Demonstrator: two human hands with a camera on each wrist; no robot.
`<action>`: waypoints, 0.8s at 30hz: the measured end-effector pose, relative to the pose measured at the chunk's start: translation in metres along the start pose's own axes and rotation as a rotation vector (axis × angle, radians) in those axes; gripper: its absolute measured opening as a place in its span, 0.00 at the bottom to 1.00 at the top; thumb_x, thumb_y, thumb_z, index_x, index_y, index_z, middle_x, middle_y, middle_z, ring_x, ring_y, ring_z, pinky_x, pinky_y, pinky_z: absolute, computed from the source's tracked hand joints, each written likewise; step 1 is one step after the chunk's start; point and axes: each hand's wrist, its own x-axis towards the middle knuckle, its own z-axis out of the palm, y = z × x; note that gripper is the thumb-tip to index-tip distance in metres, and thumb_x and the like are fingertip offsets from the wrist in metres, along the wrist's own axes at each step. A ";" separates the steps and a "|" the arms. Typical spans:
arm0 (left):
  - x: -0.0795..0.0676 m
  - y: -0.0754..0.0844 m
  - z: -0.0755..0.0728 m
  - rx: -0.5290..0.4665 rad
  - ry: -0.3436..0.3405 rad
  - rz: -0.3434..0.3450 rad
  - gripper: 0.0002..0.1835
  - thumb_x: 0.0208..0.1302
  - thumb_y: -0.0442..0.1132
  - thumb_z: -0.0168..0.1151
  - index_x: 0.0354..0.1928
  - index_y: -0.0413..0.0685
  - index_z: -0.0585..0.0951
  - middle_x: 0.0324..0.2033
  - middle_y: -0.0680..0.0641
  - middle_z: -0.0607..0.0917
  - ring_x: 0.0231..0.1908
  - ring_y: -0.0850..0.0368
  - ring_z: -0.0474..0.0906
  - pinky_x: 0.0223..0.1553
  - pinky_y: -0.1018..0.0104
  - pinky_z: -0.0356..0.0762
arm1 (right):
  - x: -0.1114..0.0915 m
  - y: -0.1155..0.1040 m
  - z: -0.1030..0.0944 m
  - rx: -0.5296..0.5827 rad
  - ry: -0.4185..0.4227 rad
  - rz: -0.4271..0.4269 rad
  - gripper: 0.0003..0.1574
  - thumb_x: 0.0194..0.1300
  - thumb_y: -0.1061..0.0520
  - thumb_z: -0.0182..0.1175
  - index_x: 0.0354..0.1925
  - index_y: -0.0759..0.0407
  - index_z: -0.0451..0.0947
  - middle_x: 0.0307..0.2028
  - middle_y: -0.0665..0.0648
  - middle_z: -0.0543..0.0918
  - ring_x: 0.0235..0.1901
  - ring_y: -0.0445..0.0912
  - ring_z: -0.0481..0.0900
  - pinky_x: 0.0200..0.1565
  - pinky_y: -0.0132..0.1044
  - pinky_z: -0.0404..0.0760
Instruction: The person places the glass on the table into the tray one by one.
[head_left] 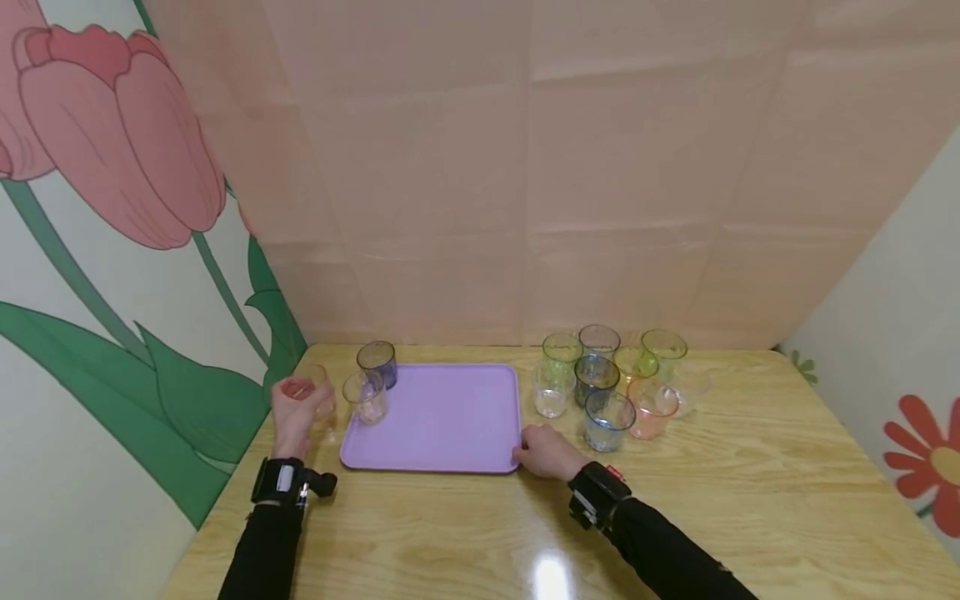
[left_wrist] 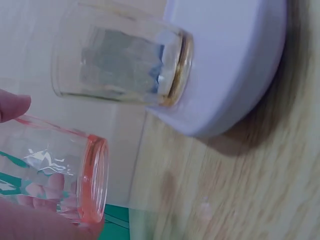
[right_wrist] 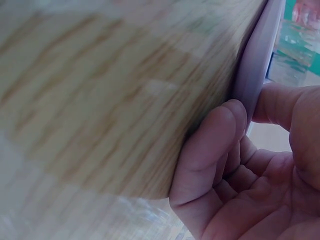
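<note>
My left hand (head_left: 294,414) grips a clear pink-tinted glass (left_wrist: 93,180) by its side, left of the purple tray (head_left: 457,421). In the left wrist view this glass is off the table, its thick pink base showing. A clear glass with an amber tint (head_left: 367,404) stands on the tray's left side, and a dark violet glass (head_left: 378,367) is behind it at the back left corner. My right hand (head_left: 553,452) pinches the tray's front right corner, thumb on the rim (right_wrist: 252,65) and curled fingers against its outer side.
Right of the tray stands a close group of several glasses, among them a green glass (head_left: 665,343), a blue-rimmed glass (head_left: 608,423) and an orange-rimmed glass (head_left: 651,408). A paper-covered wall (head_left: 525,208) rises along the table's back edge. A painted wall (head_left: 97,400) borders the left.
</note>
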 end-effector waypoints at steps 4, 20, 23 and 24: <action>-0.008 0.000 0.001 0.004 -0.030 -0.002 0.32 0.59 0.29 0.71 0.60 0.40 0.63 0.51 0.46 0.72 0.48 0.58 0.71 0.43 0.76 0.73 | 0.000 0.000 0.000 0.003 -0.007 0.013 0.18 0.61 0.60 0.63 0.17 0.54 0.71 0.16 0.48 0.71 0.19 0.43 0.68 0.24 0.37 0.67; -0.022 0.002 -0.004 -0.026 -0.118 -0.007 0.34 0.59 0.25 0.68 0.64 0.35 0.62 0.50 0.46 0.76 0.48 0.59 0.72 0.48 0.76 0.72 | 0.002 0.000 0.000 -0.009 -0.019 0.031 0.17 0.62 0.60 0.63 0.18 0.55 0.71 0.17 0.49 0.71 0.19 0.44 0.69 0.25 0.38 0.67; -0.023 0.002 -0.005 -0.041 -0.136 0.004 0.33 0.58 0.23 0.68 0.63 0.36 0.63 0.50 0.44 0.77 0.48 0.59 0.74 0.48 0.76 0.74 | 0.002 0.000 -0.001 -0.016 -0.011 0.024 0.17 0.61 0.59 0.63 0.18 0.55 0.71 0.17 0.49 0.71 0.19 0.45 0.69 0.25 0.38 0.67; -0.024 0.002 -0.006 -0.041 -0.142 0.004 0.33 0.58 0.23 0.68 0.63 0.36 0.63 0.50 0.44 0.77 0.48 0.59 0.75 0.48 0.76 0.74 | 0.002 0.000 -0.001 -0.016 -0.009 0.021 0.17 0.61 0.60 0.63 0.18 0.55 0.71 0.17 0.49 0.71 0.19 0.45 0.69 0.25 0.38 0.67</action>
